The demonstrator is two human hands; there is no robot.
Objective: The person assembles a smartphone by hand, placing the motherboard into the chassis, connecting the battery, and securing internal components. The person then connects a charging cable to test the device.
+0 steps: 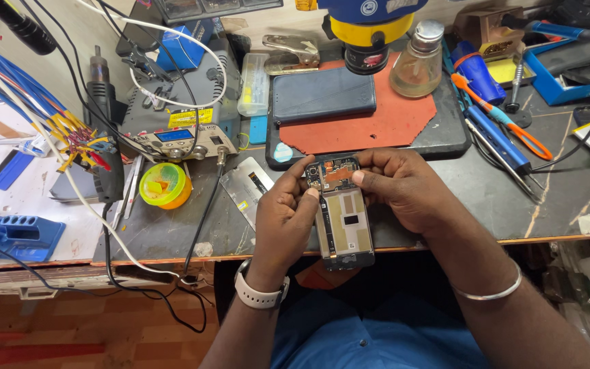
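Presently: one dark workbench [486, 198], bearing one red mat [384, 126] with one closed phone [324, 94] lying on it; one glass bottle [418, 60] just beside. One opened phone [342, 213], back off, is held over the bench edge; left hand [283, 220] curled round its side, right hand [404, 186] closed on its top, thumb apparently pressing the board. Best done steadily, with light, even pressure on that corner.
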